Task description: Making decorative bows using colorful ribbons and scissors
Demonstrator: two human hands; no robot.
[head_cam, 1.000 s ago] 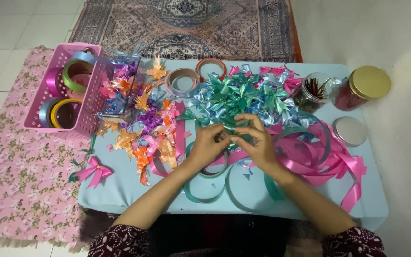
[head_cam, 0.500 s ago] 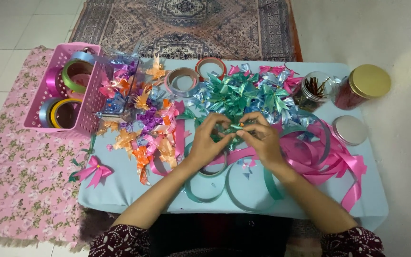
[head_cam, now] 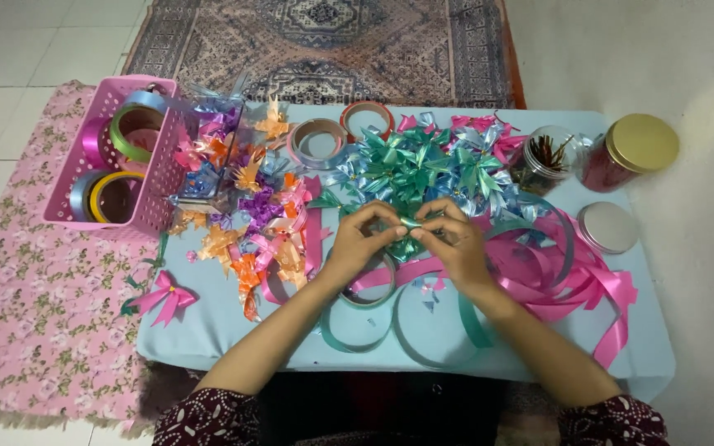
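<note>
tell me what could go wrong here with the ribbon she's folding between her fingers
The teal ribbon piece is pinched only at the fingertips of the left hand and right hand, so the fold might slip open. Loose teal ribbon loops and pink ribbon curl under the wrists and could snag or drag. The open jar stands close to the bow pile and might tip.

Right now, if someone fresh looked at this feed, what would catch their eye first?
Probably the two hands meeting at mid-table, left hand and right hand pinching a small teal ribbon piece between the fingertips. Just behind them lies a heap of teal and blue ribbon bows, with loose pink ribbon curling off to the right. At far left a pink basket holds ribbon rolls.
</note>
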